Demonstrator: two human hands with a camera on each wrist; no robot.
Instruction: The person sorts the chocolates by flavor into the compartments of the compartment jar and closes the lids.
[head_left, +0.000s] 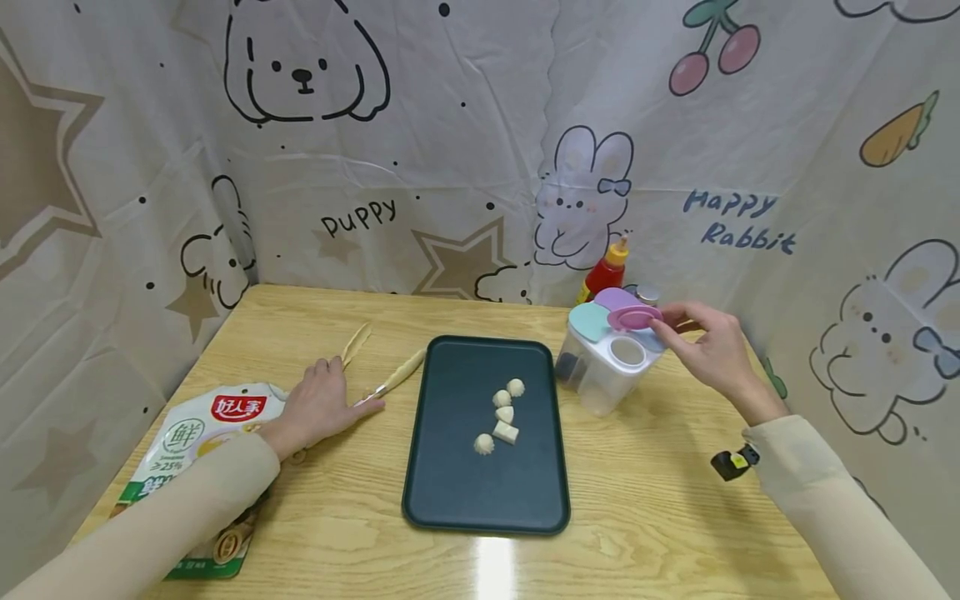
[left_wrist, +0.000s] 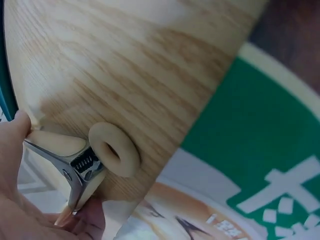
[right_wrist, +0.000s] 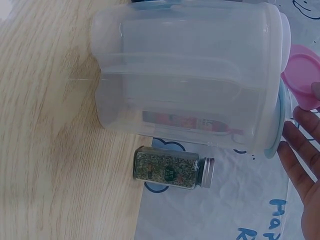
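My right hand [head_left: 701,346] is at the top of a clear plastic seasoning box [head_left: 603,367], and its fingertips [head_left: 663,321] pinch the raised pink lid flap [head_left: 633,317]. The right wrist view shows the box [right_wrist: 190,75] on its side in frame, with the pink flap [right_wrist: 300,80] at my fingers [right_wrist: 300,150]. My left hand [head_left: 322,404] lies palm down over the hinge end of cream-handled metal tongs [head_left: 397,379]. In the left wrist view my thumb and a finger hold the tongs [left_wrist: 75,160] by their ring end. A dark green tray [head_left: 457,492] between my hands carries several small white pieces [head_left: 504,415].
A printed food bag [head_left: 202,433] lies under my left forearm, also visible as a green-and-white bag [left_wrist: 250,175]. A red sauce bottle [head_left: 606,271] and a small herb jar [right_wrist: 172,170] stand behind the box against the cartoon cloth backdrop. The wooden table [head_left: 675,517] ends at the cloth walls.
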